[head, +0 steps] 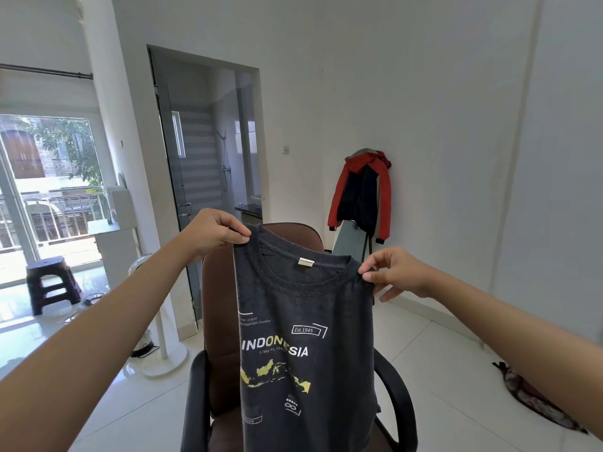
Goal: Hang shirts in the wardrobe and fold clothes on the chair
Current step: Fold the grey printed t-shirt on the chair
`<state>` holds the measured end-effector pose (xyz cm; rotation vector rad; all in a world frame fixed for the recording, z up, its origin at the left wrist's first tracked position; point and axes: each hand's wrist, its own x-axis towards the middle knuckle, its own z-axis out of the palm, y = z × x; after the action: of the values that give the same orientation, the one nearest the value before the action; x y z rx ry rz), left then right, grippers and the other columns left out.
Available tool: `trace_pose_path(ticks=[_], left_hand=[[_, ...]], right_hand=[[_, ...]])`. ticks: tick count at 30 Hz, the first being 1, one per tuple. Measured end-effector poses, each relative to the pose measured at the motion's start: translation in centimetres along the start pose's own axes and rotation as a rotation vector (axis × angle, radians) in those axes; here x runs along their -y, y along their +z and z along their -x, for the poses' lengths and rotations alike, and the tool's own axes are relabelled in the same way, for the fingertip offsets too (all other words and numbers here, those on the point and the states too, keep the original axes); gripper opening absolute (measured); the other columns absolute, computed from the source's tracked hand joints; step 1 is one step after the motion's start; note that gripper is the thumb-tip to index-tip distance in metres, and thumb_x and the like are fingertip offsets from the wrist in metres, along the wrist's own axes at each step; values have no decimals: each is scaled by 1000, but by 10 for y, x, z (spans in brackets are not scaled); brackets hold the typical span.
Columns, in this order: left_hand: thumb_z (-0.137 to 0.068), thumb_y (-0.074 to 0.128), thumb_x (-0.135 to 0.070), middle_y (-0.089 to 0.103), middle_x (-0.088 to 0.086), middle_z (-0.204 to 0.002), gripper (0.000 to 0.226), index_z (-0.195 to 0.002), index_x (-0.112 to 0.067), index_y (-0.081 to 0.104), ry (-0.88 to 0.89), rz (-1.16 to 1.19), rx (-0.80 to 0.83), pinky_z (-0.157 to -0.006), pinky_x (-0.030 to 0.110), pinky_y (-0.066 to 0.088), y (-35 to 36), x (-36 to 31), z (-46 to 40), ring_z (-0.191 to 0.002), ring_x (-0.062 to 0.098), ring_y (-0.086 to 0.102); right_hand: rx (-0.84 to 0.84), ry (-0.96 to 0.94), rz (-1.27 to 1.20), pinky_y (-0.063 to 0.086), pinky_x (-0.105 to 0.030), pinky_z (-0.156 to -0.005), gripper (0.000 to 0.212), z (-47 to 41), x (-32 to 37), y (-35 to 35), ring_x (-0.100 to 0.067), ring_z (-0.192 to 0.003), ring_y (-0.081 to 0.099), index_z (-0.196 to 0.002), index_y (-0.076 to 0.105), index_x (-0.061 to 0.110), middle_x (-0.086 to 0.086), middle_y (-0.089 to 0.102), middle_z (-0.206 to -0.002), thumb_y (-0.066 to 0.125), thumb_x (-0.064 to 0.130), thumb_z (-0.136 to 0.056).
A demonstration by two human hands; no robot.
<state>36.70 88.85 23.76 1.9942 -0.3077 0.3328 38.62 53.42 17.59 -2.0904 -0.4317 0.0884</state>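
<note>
The left hand (212, 233) and the right hand (396, 274) each pinch one shoulder of the dark shirt (303, 347) between thumb and curled fingers, holding it up before the brown chair (222, 308), and a jacket (362, 194) hangs behind

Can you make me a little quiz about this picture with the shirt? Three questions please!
1. True or false: the dark shirt lies flat on the floor.
2. What does the left hand pinch? A) a shoulder of the shirt B) the red jacket C) the stool
3. Fill in: right behind the shirt stands a brown ____.

Key:
1. False. Both hands hold it up in the air; the right hand pinches the other shoulder.
2. A
3. chair
</note>
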Motion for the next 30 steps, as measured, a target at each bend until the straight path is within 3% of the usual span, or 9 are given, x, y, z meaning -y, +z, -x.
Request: trace_pose_path(ticks=[4, 7, 9, 12, 16, 20, 22, 26, 30], left_hand=[[-72, 68, 14, 68, 1, -62, 37, -55, -18, 73, 23, 58, 22, -59, 16, 50, 3, 4, -1, -61, 10, 63], [-71, 70, 12, 68, 1, -63, 35, -56, -19, 72, 57, 56, 62, -65, 20, 50, 4, 5, -2, -66, 14, 63], [-71, 70, 12, 68, 1, -64, 34, -57, -19, 71, 72, 34, 83, -69, 22, 51, 4, 3, -3, -68, 15, 63], [-70, 73, 10, 68, 1, -64, 32, -56, -20, 71, 80, 28, 87, -70, 24, 49, 4, 2, -4, -68, 16, 62], [-66, 76, 8, 67, 3, -63, 29, -56, -19, 71, 74, 79, 79, -71, 27, 47, 3, 3, -5, -70, 21, 59], [-56, 77, -7, 67, 3, -64, 13, -57, -18, 71, 69, 86, 88, -72, 26, 49, 7, 1, -3, -70, 21, 60], [-55, 76, -8, 66, 2, -63, 12, -56, -18, 70, 67, 88, 85, -72, 27, 48, 8, 1, -3, -70, 21, 59], [-56, 75, -5, 65, 0, -60, 14, -54, -18, 70, 62, 128, 98, -67, 22, 50, 7, 2, -2, -65, 15, 60], [-68, 73, 11, 64, 1, -59, 33, -54, -18, 69, 54, 83, 100, -67, 24, 47, 2, 6, -3, -63, 14, 59]], right_hand=[[-31, -25, -97, 60, -32, -62, 6, 1, 4, -5, -26, -76, 72, -78, 68, 7, -17, 69, -83, 72, 6, -82], [-117, -64, -86, 59, -30, -62, 15, 0, 10, -13, -19, -65, 70, -68, 67, 5, -7, 68, -67, 80, 8, -73], [-155, -114, -4, 56, -25, -60, 23, -2, 16, -18, -15, -57, 64, -60, 63, 5, -4, 64, -58, 84, 9, -68], [-215, -197, 211, 40, -7, -48, 36, -5, 27, -26, -1, -44, 49, -52, 53, 8, 0, 53, -49, 86, 14, -66], [-251, -270, 431, 34, -7, -44, 48, -11, 41, -40, -3, -41, 41, -48, 44, 13, 4, 44, -46, 86, 24, -67], [-266, -301, 648, 34, -6, -48, 50, -13, 50, -46, -6, -44, 38, -48, 42, 13, 4, 42, -46, 84, 30, -69], [-282, -312, 597, 35, -6, -48, 49, -14, 50, -45, -6, -42, 39, -46, 43, 13, 3, 42, -45, 84, 29, -69], [-272, -214, 136, 42, -9, -50, 42, -16, 44, -43, -11, -53, 49, -48, 49, 11, -1, 46, -49, 84, 17, -70], [-103, -59, 312, 55, -27, -61, 24, -10, 47, -40, -19, -73, 65, -67, 68, 5, -11, 68, -74, 81, 25, -74]])
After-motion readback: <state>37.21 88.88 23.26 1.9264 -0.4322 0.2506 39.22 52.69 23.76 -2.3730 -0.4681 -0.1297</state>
